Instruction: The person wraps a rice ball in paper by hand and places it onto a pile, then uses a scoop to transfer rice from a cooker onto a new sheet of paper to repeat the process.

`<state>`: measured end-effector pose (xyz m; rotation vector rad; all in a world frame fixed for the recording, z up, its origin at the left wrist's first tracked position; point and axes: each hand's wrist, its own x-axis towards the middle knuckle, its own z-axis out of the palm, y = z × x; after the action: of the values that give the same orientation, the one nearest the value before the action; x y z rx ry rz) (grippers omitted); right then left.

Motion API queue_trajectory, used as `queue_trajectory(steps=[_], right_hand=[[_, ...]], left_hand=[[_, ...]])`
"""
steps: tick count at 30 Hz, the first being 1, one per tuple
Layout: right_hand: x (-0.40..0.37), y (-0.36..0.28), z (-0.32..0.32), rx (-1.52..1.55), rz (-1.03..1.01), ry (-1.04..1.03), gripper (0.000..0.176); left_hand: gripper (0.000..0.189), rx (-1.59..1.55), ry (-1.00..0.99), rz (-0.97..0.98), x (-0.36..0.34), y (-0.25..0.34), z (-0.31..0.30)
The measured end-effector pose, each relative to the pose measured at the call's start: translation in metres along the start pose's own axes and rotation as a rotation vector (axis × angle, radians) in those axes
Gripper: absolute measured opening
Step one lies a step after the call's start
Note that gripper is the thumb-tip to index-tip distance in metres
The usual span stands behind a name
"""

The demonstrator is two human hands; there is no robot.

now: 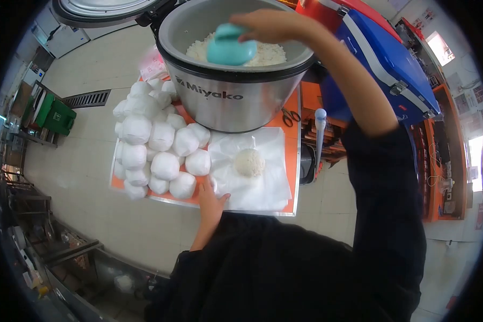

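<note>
My right hand (pixel 271 26) grips a teal cup (pixel 232 51), slightly blurred, inside the rice cooker (pixel 233 102). Cooked white rice (pixel 271 55) fills the pot around and behind the cup. On the orange table, a rounded mound of rice (pixel 249 162) sits on a stack of thin white wrapping sheets (pixel 260 196). At the left front edge of those sheets rests my left hand (pixel 212 199), fingers stretched out and thumb apart. Just left of it lies a heap of white wrapped rice balls (pixel 161 137).
The cooker's lid (pixel 104 11) stands raised at the back left. Black scissors (pixel 290 117) lie right of the cooker. A blue cooler box (pixel 381 70) and a red one (pixel 327 13) stand at the right. A pale-handled utensil (pixel 320 126) sticks up beside the orange table (pixel 293 185).
</note>
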<state>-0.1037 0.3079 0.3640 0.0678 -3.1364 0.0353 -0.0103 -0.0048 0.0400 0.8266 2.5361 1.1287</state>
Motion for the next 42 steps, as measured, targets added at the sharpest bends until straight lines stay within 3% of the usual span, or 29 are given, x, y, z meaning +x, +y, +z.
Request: queue_trajectory(steps=[1,2,4,5,6,8,9,10,11,13,14,16,20,22,26,29,31,32,33,35,37,38,40,42], right_hand=[[0.016,0.008,0.018,-0.197,-0.146,-0.086,0.035],[0.026,0.001,0.020,-0.205,-0.146,-0.078,0.035],[0.035,-0.017,0.019,-0.106,0.189,0.033,0.062],[0.028,-0.019,0.018,-0.125,0.077,0.307,0.038],[0.009,-0.037,0.015,-0.143,-0.037,0.579,0.020],[-0.060,-0.079,0.043,0.149,-0.230,0.924,0.013],[-0.082,-0.089,0.096,-0.100,-0.037,0.713,0.011],[-0.137,-0.090,0.126,0.045,-0.351,0.678,0.023],[-0.163,-0.091,0.173,0.205,-0.322,0.608,0.024],[-0.190,-0.075,0.255,0.684,0.456,0.557,0.018],[-0.196,-0.058,0.291,0.691,0.455,0.557,0.018],[-0.197,-0.025,0.336,0.455,0.801,0.578,0.022],[-0.167,-0.027,0.341,0.372,0.685,0.580,0.025],[-0.159,-0.024,0.349,0.764,0.908,0.514,0.026],[-0.177,-0.029,0.349,0.656,0.977,0.555,0.026],[-0.192,-0.033,0.347,0.637,0.941,0.456,0.028],[-0.212,-0.047,0.327,0.984,1.017,0.380,0.037],[-0.227,-0.058,0.318,0.965,1.021,0.308,0.040],[-0.245,-0.071,0.314,0.944,1.026,0.235,0.043],[-0.288,-0.090,0.345,1.198,0.979,0.318,0.042],[-0.309,-0.112,0.336,1.182,0.902,0.306,0.042],[-0.313,-0.120,0.333,1.171,0.816,0.302,0.043],[-0.315,-0.127,0.338,1.111,0.716,0.382,0.051],[-0.310,-0.128,0.333,0.658,0.611,0.395,0.050]], left_hand=[[0.071,-0.138,0.030,-0.023,0.001,0.002,0.000],[0.071,-0.139,0.037,-0.015,0.002,0.000,0.001],[0.052,-0.115,0.080,-0.039,0.000,-0.002,0.003],[0.052,-0.114,0.074,-0.044,-0.002,-0.005,0.004],[0.041,-0.081,0.052,-0.112,-0.002,-0.001,0.001],[0.032,-0.052,0.030,-0.182,-0.003,0.000,0.001],[0.030,-0.012,0.038,-0.122,-0.003,-0.004,0.002],[0.032,0.028,0.046,-0.059,-0.003,-0.007,0.005],[0.032,0.027,0.044,-0.060,-0.003,-0.007,0.005],[0.034,-0.031,-0.013,-0.124,-0.002,-0.005,0.005],[0.034,-0.025,-0.012,-0.127,-0.004,-0.004,0.005],[0.034,-0.119,0.060,-0.062,-0.005,0.000,0.006],[0.035,-0.170,0.035,-0.125,-0.009,-0.016,0.017],[0.034,-0.312,-0.041,-0.295,-0.012,-0.014,0.012],[0.034,-0.236,-0.070,-0.291,-0.020,-0.018,0.007],[0.025,-0.210,-0.133,-0.314,-0.027,-0.023,0.001],[0.023,-0.668,-0.170,-0.433,-0.028,-0.029,-0.006],[0.023,-0.670,-0.176,-0.431,-0.032,-0.030,-0.011],[0.029,-0.807,-0.110,-0.353,-0.036,-0.023,-0.020],[0.039,-0.948,-0.051,-0.274,-0.035,-0.030,-0.027],[0.043,-0.113,-0.186,0.217,-0.033,-0.046,-0.030],[0.043,-0.113,-0.190,0.216,-0.030,-0.049,-0.028],[0.056,0.077,-0.043,0.544,-0.015,-0.041,-0.023],[0.050,0.100,0.046,0.589,-0.006,-0.026,-0.022]])
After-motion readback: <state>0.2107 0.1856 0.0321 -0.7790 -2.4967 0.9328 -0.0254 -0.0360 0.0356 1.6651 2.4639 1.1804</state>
